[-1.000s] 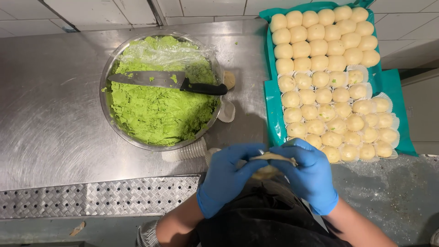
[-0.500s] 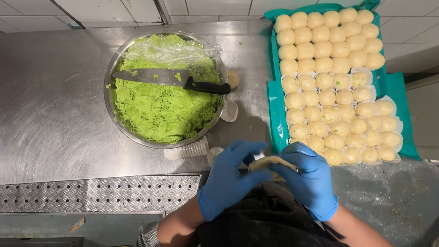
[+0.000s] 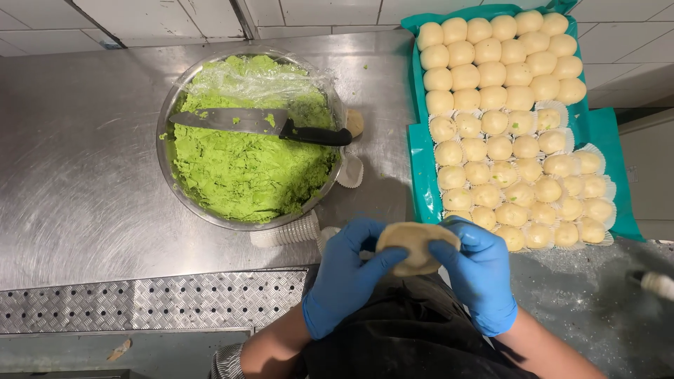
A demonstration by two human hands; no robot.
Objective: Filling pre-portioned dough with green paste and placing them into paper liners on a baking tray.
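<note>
Both my hands wear blue gloves and hold one flat round piece of pale dough between them, close to my body. My left hand grips its left side, my right hand its right side. Just ahead on the steel counter stands a metal bowl of bright green paste, partly covered by clear film. A knife with a black handle lies across the bowl's rim.
A teal tray at the right holds several rows of pale dough balls, many in paper cups. A stack of paper cups lies beside the bowl, another cup at its right. A ribbed metal strip runs along the counter's front.
The dough piece has turned in my hands: it showed mostly edge-on before and now shows its flat round face. My hands stayed in the same place.
</note>
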